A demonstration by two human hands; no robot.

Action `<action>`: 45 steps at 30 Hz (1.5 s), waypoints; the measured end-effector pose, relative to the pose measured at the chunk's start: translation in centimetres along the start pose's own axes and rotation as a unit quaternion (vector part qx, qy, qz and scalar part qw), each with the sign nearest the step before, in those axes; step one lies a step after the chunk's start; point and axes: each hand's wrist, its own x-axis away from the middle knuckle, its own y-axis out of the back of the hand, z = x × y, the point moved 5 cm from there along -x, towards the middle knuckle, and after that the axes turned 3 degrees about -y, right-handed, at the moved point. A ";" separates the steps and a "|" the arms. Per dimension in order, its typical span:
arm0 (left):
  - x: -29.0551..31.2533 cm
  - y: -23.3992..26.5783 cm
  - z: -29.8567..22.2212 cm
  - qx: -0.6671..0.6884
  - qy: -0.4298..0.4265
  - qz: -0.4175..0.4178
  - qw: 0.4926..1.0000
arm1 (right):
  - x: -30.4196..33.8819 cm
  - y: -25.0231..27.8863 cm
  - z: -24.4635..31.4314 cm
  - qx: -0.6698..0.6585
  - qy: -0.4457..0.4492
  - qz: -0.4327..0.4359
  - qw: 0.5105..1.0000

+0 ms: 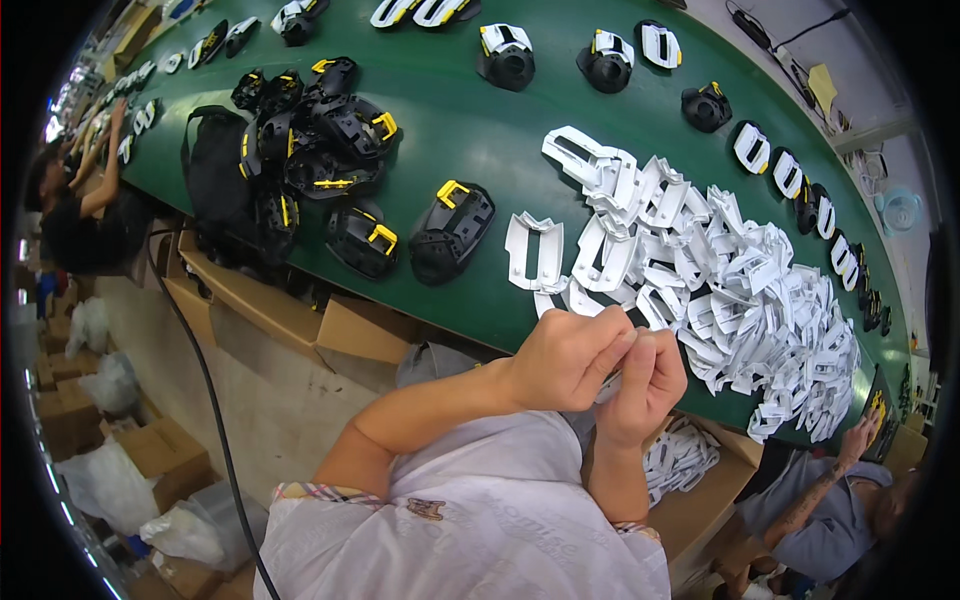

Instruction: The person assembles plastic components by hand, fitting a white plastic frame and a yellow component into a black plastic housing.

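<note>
White plastic piece (612, 385) sits pinched between the fingers of both the left hand (565, 358) and right hand (645, 385), just below the white pile (740, 290) for close handling.

Both forearms enter from the lower edge, bare below short white sleeves, and converge at centre frame. Left forearm runs diagonally up and right, elbow bent; left hand (565, 358) curled, knuckles up, fingers folded toward the palm, fingertips meeting the other hand. Right forearm rises near vertical, wrist straight; right hand (650, 385) closed in a loose fist, thumb side toward the left hand. Hands touch at the fingertips, pinching something small between them, mostly hidden.
</note>
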 end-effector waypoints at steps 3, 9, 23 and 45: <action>-0.1 -0.1 -1.2 -0.165 -0.082 -0.083 0.979 | -0.2 -0.1 0.2 0.098 -0.012 -0.046 0.994; -1.0 0.0 -0.5 -0.050 0.041 -0.049 0.997 | -0.5 0.6 -0.7 -0.023 -0.071 -0.043 0.996; -0.5 0.4 -0.3 -0.051 0.025 -0.086 0.995 | -0.8 -0.9 0.7 0.127 0.024 -0.015 0.991; -0.6 0.0 0.1 -0.004 0.072 -0.078 0.994 | -0.6 -0.4 0.6 0.168 0.079 -0.045 0.982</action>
